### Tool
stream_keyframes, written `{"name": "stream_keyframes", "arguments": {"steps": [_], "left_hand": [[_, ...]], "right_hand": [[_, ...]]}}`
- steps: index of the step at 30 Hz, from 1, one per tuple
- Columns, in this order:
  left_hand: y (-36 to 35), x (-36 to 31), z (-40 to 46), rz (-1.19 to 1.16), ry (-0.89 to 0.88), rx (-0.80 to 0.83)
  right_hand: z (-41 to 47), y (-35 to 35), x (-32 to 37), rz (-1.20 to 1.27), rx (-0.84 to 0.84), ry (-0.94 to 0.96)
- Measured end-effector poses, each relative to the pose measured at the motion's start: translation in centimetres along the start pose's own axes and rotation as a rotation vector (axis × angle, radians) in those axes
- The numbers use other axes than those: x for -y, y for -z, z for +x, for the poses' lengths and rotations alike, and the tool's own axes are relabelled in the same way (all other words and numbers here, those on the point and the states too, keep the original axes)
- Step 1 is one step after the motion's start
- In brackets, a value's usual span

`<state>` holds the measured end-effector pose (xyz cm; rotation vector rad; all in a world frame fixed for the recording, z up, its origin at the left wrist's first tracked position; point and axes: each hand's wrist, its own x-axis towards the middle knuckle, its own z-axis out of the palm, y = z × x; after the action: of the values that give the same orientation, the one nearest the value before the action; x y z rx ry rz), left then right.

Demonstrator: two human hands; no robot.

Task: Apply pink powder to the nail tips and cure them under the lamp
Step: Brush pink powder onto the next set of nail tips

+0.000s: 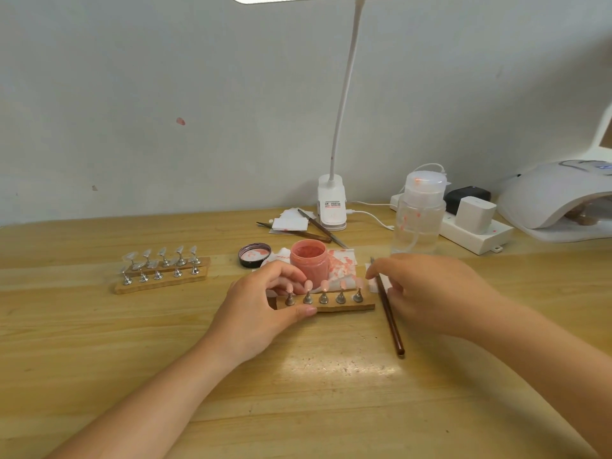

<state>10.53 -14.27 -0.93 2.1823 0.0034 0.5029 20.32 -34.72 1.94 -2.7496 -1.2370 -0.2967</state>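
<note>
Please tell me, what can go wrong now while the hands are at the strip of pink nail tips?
1. The open powder jar stands right behind the strip; lifting the strip could knock it over and spill powder.
2. The left hand grips the strip with its fingers close to the coated tips, so it may smudge them.
3. The brush lies loose by the right hand; a nudge might roll it across the table.

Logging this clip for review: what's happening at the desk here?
A person's left hand grips the near wooden holder, whose five nail tips look pink. The right hand hovers over a brown brush lying on the table. The pink powder jar stands open behind, the curing lamp far right.
</note>
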Motion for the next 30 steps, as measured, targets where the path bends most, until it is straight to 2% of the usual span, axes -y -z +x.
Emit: {"name": "stream_keyframes", "arguments": {"steps": [8,18,27,30], "left_hand": [[0.0,-0.6,-0.3,-0.019,-0.029,-0.05],[-0.3,-1.6,-0.8,0.049,-0.098,-0.158],[-3.3,-5.3,0.5,-0.101,-0.146,-0.12],[-6.1,-6.5,1.4,-0.147,-0.087,-0.105]], "right_hand": [[0.1,1.2,0.0,0.375,0.168,0.028],[0.2,1.7,-0.6,0.566,0.117,0.018],[-1.1,6.0,-5.1,0.633,0.298,-0.093],[-2.1,7.0,-7.2,0.634,0.462,-0.207]]}}
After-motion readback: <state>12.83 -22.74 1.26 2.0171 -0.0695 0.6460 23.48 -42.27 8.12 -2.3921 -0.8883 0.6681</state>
